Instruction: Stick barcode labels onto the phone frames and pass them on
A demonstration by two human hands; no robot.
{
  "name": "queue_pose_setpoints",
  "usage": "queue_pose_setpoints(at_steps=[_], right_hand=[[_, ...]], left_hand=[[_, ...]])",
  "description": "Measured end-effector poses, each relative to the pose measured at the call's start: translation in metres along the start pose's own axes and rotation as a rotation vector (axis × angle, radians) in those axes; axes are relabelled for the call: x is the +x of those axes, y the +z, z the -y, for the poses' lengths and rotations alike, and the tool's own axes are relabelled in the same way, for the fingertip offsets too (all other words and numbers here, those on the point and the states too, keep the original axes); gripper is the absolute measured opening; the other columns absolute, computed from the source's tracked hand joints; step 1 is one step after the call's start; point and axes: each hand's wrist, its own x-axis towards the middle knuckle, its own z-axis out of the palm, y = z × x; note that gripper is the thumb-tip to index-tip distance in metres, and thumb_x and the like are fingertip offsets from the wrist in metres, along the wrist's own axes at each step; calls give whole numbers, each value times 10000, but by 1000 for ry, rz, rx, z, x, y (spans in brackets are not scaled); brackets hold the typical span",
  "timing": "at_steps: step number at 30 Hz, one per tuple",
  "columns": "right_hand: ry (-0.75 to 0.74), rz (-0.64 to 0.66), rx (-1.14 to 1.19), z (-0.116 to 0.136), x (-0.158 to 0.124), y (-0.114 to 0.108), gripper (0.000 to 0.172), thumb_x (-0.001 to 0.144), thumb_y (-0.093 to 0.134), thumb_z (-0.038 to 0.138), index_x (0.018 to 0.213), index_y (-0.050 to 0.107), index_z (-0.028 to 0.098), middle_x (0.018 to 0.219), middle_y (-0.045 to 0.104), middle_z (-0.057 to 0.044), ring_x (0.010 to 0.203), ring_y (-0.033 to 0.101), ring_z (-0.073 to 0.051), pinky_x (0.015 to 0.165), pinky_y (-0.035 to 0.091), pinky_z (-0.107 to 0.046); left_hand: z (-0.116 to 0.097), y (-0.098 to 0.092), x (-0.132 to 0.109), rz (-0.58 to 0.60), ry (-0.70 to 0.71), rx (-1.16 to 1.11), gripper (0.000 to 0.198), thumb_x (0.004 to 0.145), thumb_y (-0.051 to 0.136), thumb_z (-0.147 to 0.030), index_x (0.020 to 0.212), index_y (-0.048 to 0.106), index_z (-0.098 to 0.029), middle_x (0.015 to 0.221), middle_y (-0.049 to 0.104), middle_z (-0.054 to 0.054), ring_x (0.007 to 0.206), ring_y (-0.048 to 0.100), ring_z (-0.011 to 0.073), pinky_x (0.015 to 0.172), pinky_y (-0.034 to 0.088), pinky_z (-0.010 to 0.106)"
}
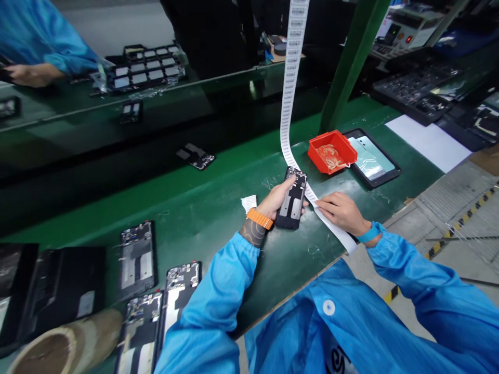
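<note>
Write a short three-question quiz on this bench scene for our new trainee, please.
1. True or false: the left hand holds a phone with its inner parts showing.
2. Which of these does the right hand touch: (a) the tube, (b) the label strip, (c) the white sheet?
3. What colour is the bin just right of the label strip in the picture?

Key: 1. True; 2. b; 3. Red.
</note>
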Motion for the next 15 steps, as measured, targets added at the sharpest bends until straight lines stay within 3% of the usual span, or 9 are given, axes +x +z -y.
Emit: queue_pose_setpoints(at_steps=[4,7,11,13,15], right_hand=[[-5,-12,64,-1,-6,-5,193,973,602,206,1069,768,221,983,777,-80,860,677,-223,788,531,-383],[70,-31,183,5,-15,-12,176,967,600,217,979,776,236,968,788,-66,858,704,-223,803,554,-387],[443,-200,476,21,-15,-19,140,937,639,323,878,732,235,825,760,-46,732,693,-202,715,565,-363],[655,-303,730,29,3,-20,181,921,646,391,848,680,229,732,707,-25,629,639,-172,612,538,-325],[735,-256,1007,38,36,-20,259,887,667,460,792,623,223,651,630,2,554,566,-144,525,481,-286]], left_hand=[[1,3,1,-23,27,-9,556,975,472,-611,1124,648,-104,715,698,107,574,717,232,545,611,345],[5,4,2,-26,66,-40,484,975,510,-573,1036,638,-110,714,673,78,587,715,230,534,611,353],[8,4,5,16,143,-89,404,961,585,-519,1005,620,-119,777,687,85,633,723,233,560,605,358],[3,3,3,28,242,-151,394,960,597,-513,1016,619,-123,793,698,83,636,713,210,582,590,327],[-6,0,-3,-25,340,-234,424,961,576,-562,974,612,-140,719,672,43,569,660,155,555,541,262]])
